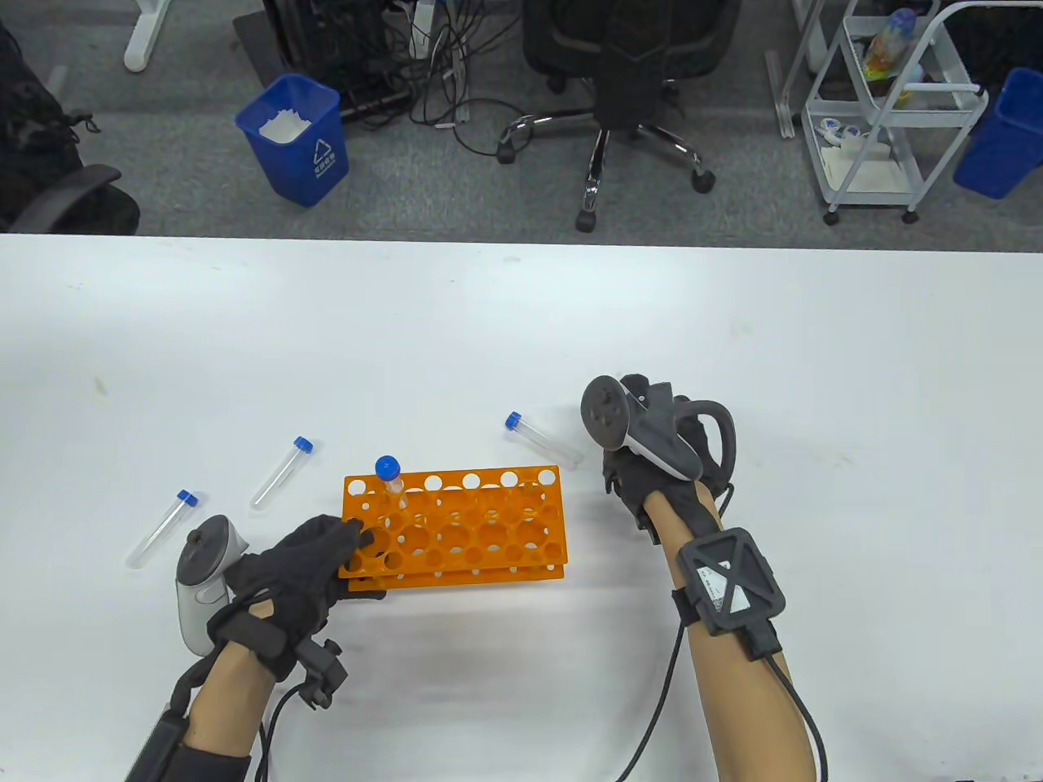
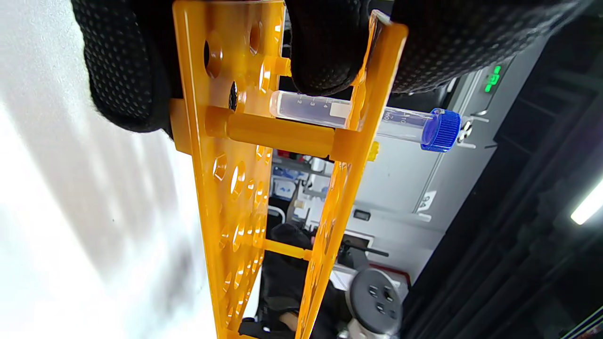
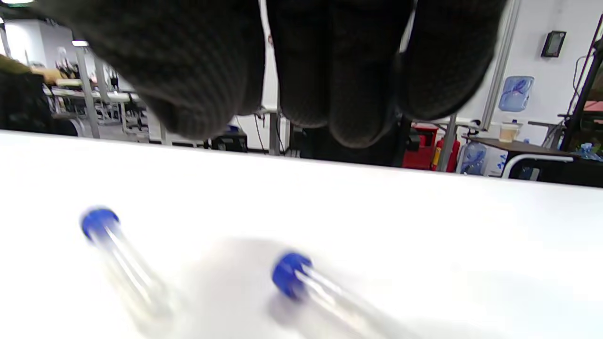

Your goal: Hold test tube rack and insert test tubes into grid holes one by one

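Observation:
The orange test tube rack [image 1: 456,521] stands on the white table [image 1: 521,326]. One blue-capped tube [image 1: 389,479] stands in a back-left hole. My left hand [image 1: 354,542] grips the rack's left end; in the left wrist view its fingers [image 2: 325,52] reach between the rack's plates [image 2: 278,141] next to the standing tube [image 2: 358,120]. My right hand [image 1: 631,476] hovers empty just right of the rack, beside a lying tube [image 1: 542,436]. The right wrist view shows its fingers [image 3: 339,70] above two lying tubes [image 3: 122,263] [image 3: 320,292], touching neither.
Two more blue-capped tubes lie on the table left of the rack, one [image 1: 281,472] closer and one [image 1: 160,529] near the left hand's tracker. Beyond the far table edge are an office chair [image 1: 627,73] and a blue bin [image 1: 297,138].

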Tool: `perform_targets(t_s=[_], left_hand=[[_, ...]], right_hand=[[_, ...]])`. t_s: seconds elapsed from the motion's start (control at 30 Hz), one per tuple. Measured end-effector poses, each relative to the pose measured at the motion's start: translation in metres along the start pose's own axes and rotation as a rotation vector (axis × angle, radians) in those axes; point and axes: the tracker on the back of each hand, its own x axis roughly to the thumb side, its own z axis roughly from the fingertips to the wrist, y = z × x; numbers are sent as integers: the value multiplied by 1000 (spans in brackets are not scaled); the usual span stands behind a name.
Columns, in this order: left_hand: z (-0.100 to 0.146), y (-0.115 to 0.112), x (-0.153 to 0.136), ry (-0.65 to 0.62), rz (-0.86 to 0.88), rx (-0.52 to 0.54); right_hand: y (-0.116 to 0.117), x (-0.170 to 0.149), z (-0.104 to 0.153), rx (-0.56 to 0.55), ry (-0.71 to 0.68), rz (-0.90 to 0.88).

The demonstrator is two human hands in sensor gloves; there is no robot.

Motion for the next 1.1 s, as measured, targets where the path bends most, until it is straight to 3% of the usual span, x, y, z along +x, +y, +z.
perform_targets(t_s=[0.2,0.5,1.1], left_hand=[[0,1,1,0,0,2],[2,5,3,-9,9,17],[3,7,2,-11,-2,27]], right_hand=[[39,-1,-19,100,37,101],[61,1,-28,123,78,154],[61,-1,-30,135,107,148]])
